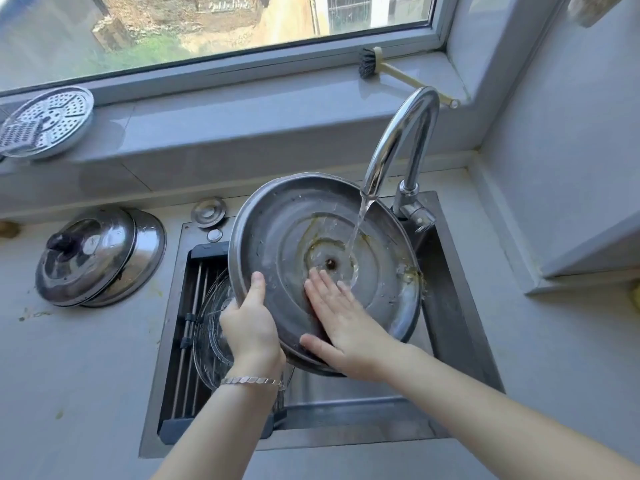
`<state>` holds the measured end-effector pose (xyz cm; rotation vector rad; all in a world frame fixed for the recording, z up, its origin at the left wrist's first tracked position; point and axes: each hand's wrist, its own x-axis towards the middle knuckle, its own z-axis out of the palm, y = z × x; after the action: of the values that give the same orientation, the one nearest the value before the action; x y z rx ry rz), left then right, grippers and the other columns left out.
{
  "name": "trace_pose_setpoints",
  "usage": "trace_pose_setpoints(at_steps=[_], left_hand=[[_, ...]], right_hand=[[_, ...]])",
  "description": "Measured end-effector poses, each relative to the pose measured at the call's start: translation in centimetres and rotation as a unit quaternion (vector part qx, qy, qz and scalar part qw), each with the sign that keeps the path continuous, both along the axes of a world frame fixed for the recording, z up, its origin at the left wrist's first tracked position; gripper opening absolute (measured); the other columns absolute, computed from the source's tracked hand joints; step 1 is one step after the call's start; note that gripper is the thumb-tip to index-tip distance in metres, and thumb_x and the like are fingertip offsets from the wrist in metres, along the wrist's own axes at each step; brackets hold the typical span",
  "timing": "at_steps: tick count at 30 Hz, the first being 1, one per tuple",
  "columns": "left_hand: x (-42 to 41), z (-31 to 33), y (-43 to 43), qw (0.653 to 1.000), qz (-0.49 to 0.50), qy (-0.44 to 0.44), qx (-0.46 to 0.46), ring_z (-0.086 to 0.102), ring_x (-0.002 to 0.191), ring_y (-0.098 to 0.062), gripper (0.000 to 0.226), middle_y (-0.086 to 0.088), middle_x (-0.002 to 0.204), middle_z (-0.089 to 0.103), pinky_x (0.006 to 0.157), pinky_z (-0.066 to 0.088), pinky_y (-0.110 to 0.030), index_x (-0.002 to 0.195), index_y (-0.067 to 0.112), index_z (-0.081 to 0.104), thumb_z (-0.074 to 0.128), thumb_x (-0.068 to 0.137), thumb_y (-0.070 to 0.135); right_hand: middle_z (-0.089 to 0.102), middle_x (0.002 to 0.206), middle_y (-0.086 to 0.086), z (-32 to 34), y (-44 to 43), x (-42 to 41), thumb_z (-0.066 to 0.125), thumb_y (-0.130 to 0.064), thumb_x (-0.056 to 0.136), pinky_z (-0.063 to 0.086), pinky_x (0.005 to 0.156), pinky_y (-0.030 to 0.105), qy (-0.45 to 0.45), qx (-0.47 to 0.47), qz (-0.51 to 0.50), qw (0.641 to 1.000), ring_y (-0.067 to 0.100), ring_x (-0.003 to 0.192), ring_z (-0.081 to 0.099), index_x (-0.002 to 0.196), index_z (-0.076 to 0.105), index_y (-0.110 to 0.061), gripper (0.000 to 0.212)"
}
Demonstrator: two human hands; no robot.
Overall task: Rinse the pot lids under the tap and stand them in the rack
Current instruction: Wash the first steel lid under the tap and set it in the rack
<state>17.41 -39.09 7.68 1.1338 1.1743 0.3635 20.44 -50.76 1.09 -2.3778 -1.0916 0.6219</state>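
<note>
— Over the sink (460, 306), under the tap (401, 140): where's the steel lid (277, 237)?

— Tilted, underside up. Left hand (251, 323) grips its near-left rim, thumb inside; right hand (341, 323) lies flat, fingers spread, on its wet inner face.

— And the rack (194, 306)?

— Left, holding a glass lid (211, 337).

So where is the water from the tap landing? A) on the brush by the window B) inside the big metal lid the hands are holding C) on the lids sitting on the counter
B: the stream from the tap falls into the hollow underside of the big metal lid, near its centre, above the sink.
</note>
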Motion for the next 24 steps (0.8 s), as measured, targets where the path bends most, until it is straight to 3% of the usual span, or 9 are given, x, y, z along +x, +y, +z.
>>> trace_pose_setpoints(at_steps=[2,6,9,13,18,22,24], left_hand=[[-0.2,-0.3,0.7,1.0,0.018,0.001,-0.02,0.066,0.091,-0.026,0.018,-0.007,0.097,0.069,0.09,0.052,-0.045,0.095,0.012,0.066,0.06,0.089,0.028],[-0.4,-0.8,0.5,0.998,0.036,0.005,-0.042,0.066,0.095,-0.027,0.032,-0.01,0.106,0.069,0.089,0.052,-0.045,0.109,0.006,0.065,0.062,0.087,0.03],[0.1,-0.7,-0.4,0.998,0.049,0.001,-0.035,0.065,0.097,-0.027,0.033,-0.01,0.107,0.068,0.09,0.052,-0.043,0.112,0.006,0.064,0.062,0.087,0.028],[0.2,-0.8,0.0,0.996,0.066,-0.006,-0.063,0.068,0.093,-0.027,0.032,-0.011,0.104,0.07,0.087,0.054,-0.043,0.109,0.006,0.065,0.064,0.086,0.028],[-0.2,-0.3,0.2,0.997,0.07,-0.005,-0.045,0.067,0.092,-0.024,0.03,-0.008,0.103,0.069,0.086,0.054,-0.041,0.109,0.006,0.065,0.061,0.088,0.028],[-0.1,-0.1,-0.2,0.998,0.057,0.004,-0.04,0.067,0.093,-0.027,0.032,-0.01,0.104,0.069,0.086,0.054,-0.043,0.11,0.006,0.065,0.061,0.088,0.028],[-0.2,0.1,-0.1,0.998,0.049,0.004,-0.039,0.067,0.094,-0.027,0.029,-0.009,0.104,0.069,0.088,0.053,-0.044,0.109,0.007,0.065,0.061,0.088,0.027]], right_hand=[[-0.032,0.144,-0.006,0.0,-1.4,0.3,-0.003,-0.076,0.069,-0.019,0.112,0.026,0.007,-0.029,0.025,0.999,0.006,0.134,-0.031,0.145,-0.016,-0.017,0.097],[-0.03,0.151,0.009,-0.3,-2.7,2.5,0.012,-0.07,0.084,-0.017,0.114,0.035,0.024,-0.147,-0.115,0.982,0.017,0.137,-0.03,0.145,-0.018,-0.01,0.091],[-0.034,0.147,0.007,0.8,0.0,0.4,0.021,-0.062,0.091,-0.018,0.114,0.036,0.059,-0.1,-0.087,0.989,0.021,0.138,-0.031,0.144,-0.02,-0.008,0.087],[-0.033,0.14,-0.004,1.9,0.6,-1.0,0.004,-0.074,0.074,-0.015,0.114,0.03,0.055,-0.041,-0.005,0.998,0.013,0.14,-0.025,0.147,-0.013,-0.013,0.097],[-0.029,0.151,0.009,0.6,-1.7,1.7,0.02,-0.062,0.091,-0.012,0.116,0.036,0.052,-0.137,-0.141,0.979,0.019,0.14,-0.026,0.146,-0.016,-0.007,0.086],[-0.033,0.147,0.002,1.6,-0.4,-0.6,0.023,-0.06,0.092,-0.014,0.116,0.033,0.064,-0.076,-0.065,0.993,0.014,0.139,-0.027,0.146,-0.017,-0.011,0.084],[-0.03,0.149,0.001,1.2,-1.0,0.4,0.022,-0.06,0.092,-0.013,0.117,0.033,0.036,-0.075,-0.089,0.993,0.014,0.14,-0.025,0.146,-0.016,-0.012,0.081]])
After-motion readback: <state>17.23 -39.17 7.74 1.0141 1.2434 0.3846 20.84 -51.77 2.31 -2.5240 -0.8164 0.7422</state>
